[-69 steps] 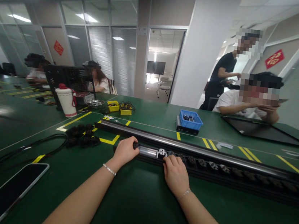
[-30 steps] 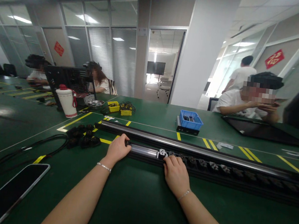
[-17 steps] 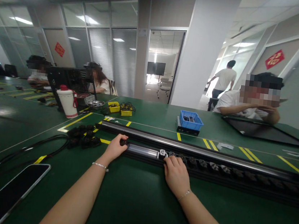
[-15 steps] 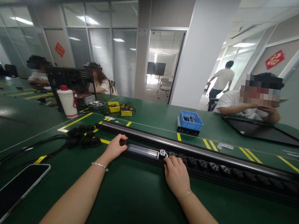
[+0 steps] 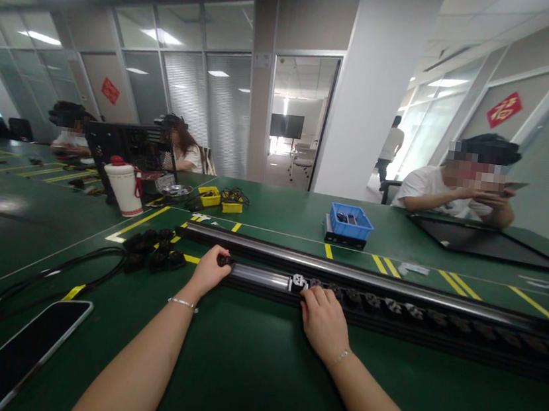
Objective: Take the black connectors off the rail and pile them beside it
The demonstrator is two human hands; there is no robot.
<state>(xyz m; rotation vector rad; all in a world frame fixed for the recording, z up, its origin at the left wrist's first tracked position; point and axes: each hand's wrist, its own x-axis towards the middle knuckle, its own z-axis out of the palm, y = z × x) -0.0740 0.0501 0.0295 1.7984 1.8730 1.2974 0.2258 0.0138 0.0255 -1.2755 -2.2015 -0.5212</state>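
A long black power strip with a row of sockets lies across the green table, with a silvery rail along its far side. My left hand is at the strip's left end, thumb and fingers closed on a small black plug piece. My right hand rests palm down on the strip's near edge, fingertips touching the first sockets beside a white socket insert. A bare metal section of the strip shows between my hands.
A pile of black plugs and cables lies left of the strip. A phone lies at the near left. A white jug, yellow bins and a blue bin stand farther back. Seated people work across the table.
My left hand has slid leftwards along the strip to its end, carrying the black piece. My right hand has stayed put. A person in the background has walked away through the right corridor.
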